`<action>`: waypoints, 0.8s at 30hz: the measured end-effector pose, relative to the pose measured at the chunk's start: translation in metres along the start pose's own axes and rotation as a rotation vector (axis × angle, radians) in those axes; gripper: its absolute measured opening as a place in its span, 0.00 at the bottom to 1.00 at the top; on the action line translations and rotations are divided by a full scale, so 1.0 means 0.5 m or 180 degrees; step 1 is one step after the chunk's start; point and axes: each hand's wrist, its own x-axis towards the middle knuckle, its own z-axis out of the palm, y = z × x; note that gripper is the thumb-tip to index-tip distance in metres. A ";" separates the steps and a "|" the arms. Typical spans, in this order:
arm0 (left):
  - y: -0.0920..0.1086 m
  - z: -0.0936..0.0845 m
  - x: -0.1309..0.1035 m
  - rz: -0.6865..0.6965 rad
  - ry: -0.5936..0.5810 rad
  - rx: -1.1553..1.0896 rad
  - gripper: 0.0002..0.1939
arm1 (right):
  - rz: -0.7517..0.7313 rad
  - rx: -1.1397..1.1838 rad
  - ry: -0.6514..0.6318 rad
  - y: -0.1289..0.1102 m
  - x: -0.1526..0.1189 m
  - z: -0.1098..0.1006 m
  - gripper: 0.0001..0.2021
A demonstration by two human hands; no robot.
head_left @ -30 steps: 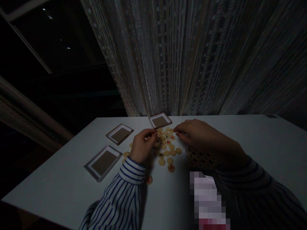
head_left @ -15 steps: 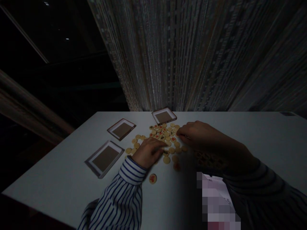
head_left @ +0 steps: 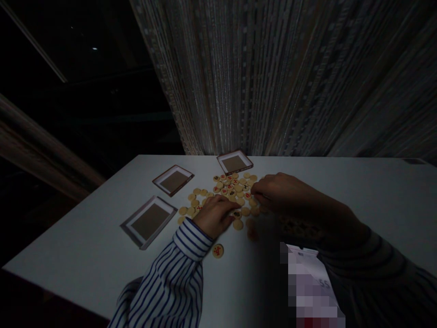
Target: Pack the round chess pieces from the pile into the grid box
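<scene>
Left hand point(head_left: 215, 217) and right hand point(head_left: 283, 193) half-curl over discs point(head_left: 238, 224); any grip, I cannot tell. Three trays point(head_left: 150, 221) lie on the desk point(head_left: 85, 246).

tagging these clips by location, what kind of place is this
Probably a room in a home, dimly lit, though that's a judgement. The patterned curtain hangs behind a plain white table, and round game pieces lie scattered on it.

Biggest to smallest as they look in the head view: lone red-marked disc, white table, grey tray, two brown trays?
1. White table
2. Grey tray
3. Nearer brown tray and farther brown tray: nearness makes their order unsure
4. Lone red-marked disc
</scene>
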 end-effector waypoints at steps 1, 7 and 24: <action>0.000 0.000 0.000 -0.0013 -0.0045 0.0023 0.19 | -0.0007 -0.0016 0.0001 0.000 0.000 0.001 0.11; 0.000 0.001 0.004 -0.0038 -0.0140 0.0099 0.20 | 0.0022 -0.0045 -0.0028 -0.002 0.000 0.000 0.12; 0.008 0.003 0.008 0.0015 -0.0015 0.0087 0.16 | 0.0002 0.0005 -0.0096 0.004 0.004 0.009 0.12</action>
